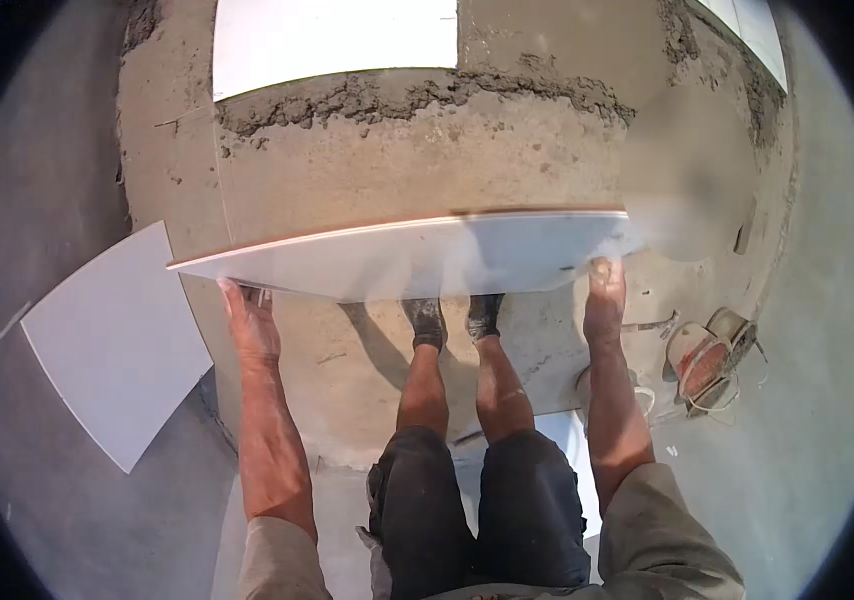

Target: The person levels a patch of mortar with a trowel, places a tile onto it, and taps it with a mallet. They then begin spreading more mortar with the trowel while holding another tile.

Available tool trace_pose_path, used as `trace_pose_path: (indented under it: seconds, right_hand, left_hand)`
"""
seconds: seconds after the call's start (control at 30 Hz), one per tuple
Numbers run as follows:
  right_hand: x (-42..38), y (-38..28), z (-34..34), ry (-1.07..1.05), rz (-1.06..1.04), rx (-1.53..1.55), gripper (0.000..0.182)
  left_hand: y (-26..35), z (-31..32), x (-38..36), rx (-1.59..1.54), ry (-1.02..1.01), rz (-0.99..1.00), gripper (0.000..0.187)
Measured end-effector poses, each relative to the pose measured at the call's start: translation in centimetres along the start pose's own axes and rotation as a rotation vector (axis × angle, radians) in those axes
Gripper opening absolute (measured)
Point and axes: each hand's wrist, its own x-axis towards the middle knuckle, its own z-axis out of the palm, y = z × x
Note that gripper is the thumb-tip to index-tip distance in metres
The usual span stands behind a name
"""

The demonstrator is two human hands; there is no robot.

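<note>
A large, glossy white floor tile [367, 262] is tilted up in front of my shins, its reddish-brown edge uppermost. My left hand [251, 320] grips the tile near its left end, fingers partly hidden behind it. At the opposite end my right hand [605, 300] is closed on the tile, thumb against the glossy face. Beyond it, a white tile [337, 40] lies at the mortar bed, with a rough ridge of wet mortar [377, 98] along its near edge. My dark shoes show just under the held tile.
Another white tile [117, 345] lies at the left, partly over the grey floor. To the right are dirty buckets [699, 362] and a hammer-like tool [659, 325]. A further white tile [752, 35] is at the upper right. A blurred patch hides some ground there.
</note>
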Motion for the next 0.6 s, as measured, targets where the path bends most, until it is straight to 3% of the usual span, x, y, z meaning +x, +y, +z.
trace_pose_path:
  seconds: [0.17,0.27,0.3,0.37,0.43,0.53,0.6]
  right_hand:
    - [2.0,-0.4,1.5,0.008,-0.025,-0.014,0.048]
    - [4.0,-1.0,1.1,-0.044,-0.11,0.011,0.055]
    - [4.6,-2.0,0.7,-0.034,-0.127,0.017,0.055]
    - [5.1,-5.1,-0.7,-0.036,-0.059,-0.292,0.058]
    - [4.5,-10.3,-1.5,-0.067,-0.069,-0.209,0.059]
    - [4.3,-15.2,-5.2,0.088,-0.249,-0.358,0.048]
    - [2.9,-17.3,-8.6,0.052,-0.126,-0.358,0.049]
  left_hand:
    - [0.4,0.3,1.9,0.021,0.009,0.083,0.072]
    - [3.1,2.4,1.1,0.118,0.076,0.094,0.074]
    - [4.1,2.9,1.2,0.232,0.108,0.097,0.077]
    - [6.4,3.8,1.8,0.262,0.117,0.097,0.081]
    - [10.5,5.0,1.4,0.424,0.132,-0.03,0.078]
    - [15.9,5.6,-1.0,0.452,0.066,0.011,0.063]
    - [19.8,6.4,-4.9,0.478,-0.006,-0.002,0.05]
